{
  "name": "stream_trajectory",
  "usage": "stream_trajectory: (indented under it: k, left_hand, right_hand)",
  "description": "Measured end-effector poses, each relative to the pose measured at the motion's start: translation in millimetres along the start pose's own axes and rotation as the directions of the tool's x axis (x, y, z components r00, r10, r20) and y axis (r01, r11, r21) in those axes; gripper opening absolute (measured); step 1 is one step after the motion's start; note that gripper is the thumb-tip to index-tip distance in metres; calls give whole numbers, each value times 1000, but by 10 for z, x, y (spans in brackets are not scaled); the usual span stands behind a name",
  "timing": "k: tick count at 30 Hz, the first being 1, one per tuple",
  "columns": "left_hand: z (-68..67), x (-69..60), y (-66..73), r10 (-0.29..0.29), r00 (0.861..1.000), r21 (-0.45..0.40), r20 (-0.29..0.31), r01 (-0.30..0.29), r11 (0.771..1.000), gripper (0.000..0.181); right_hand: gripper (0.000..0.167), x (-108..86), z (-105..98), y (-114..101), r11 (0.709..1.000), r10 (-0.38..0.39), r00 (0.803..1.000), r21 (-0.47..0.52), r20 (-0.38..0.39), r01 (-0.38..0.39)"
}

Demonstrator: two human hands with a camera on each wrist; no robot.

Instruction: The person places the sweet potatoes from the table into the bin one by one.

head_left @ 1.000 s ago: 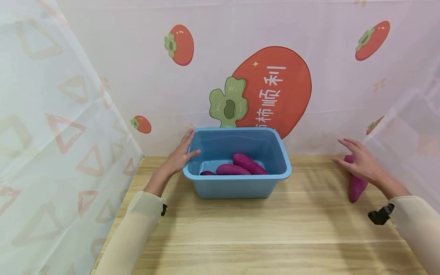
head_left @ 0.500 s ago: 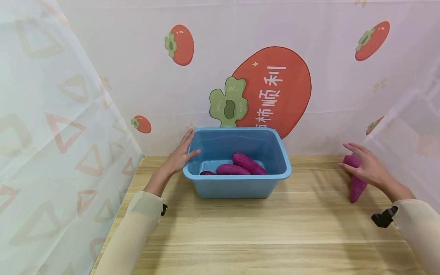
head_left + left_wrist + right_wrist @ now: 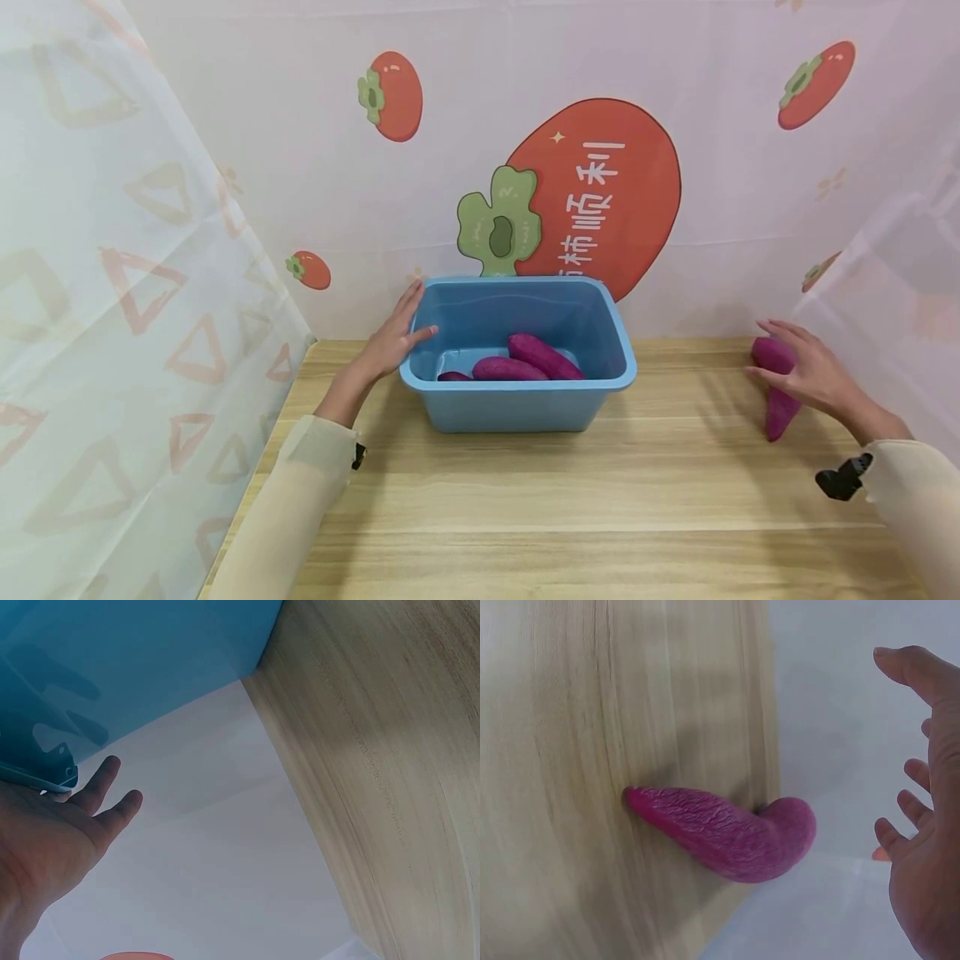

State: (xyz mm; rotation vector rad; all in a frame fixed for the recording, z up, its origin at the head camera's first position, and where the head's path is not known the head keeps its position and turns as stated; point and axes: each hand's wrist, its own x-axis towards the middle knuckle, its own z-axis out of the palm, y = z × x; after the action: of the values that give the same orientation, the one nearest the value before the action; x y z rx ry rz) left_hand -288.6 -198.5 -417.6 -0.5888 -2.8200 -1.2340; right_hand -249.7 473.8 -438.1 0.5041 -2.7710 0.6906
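Note:
My left hand (image 3: 390, 342) rests on the left rim of a blue plastic tub (image 3: 517, 408), its thumb lying over the rim. Its fingers look extended along the tub's outside in the left wrist view. Inside the tub lie purple sweet potatoes (image 3: 542, 357), partly hidden by the front wall. Over at the far right, my right hand (image 3: 816, 375) hovers above a single purple sweet potato (image 3: 782, 417), thumb and fingers spread. A gap separates that hand from the curved sweet potato (image 3: 735, 840) in the right wrist view.
The wooden table (image 3: 555, 508) ends at a pale back curtain (image 3: 720, 208) printed with persimmons. A white sheet (image 3: 150, 333) hangs along the left side, and another (image 3: 907, 333) closes off the right. The tub stands close to the back curtain.
My right hand has moved slightly to the right and toward me, coming over the lone sweet potato. The left hand and the tub have stayed put.

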Motion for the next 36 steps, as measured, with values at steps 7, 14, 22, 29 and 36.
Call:
stream_trajectory:
  k: [7, 14, 22, 29, 36]
  left_hand:
    - [-9, 4, -7, 1, 1000, 0, 0, -1, 1000, 86]
    - [-9, 35, -27, 24, 1000, 20, -6, -24, 1000, 86]
    - [-2, 21, -13, 25, 1000, 1, -5, -25, 1000, 87]
    - [-6, 33, -26, 30, 1000, 7, -6, -30, 1000, 86]
    - [-4, 17, -3, 25, 1000, -3, -2, -25, 1000, 86]
  right_hand:
    - [89, -40, 43, 128, 1000, 20, 1000, 15, -3, -20]
    - [92, -106, 103, 264, 999, 30, 999, 11, -10, -30]
    - [91, -184, 181, 390, 997, 67, 997, 28, -27, -66]
    - [91, -231, 238, 501, 993, 116, 993, 15, -3, -116]
    - [91, -286, 302, 597, 993, 112, 994, 29, 13, -113]
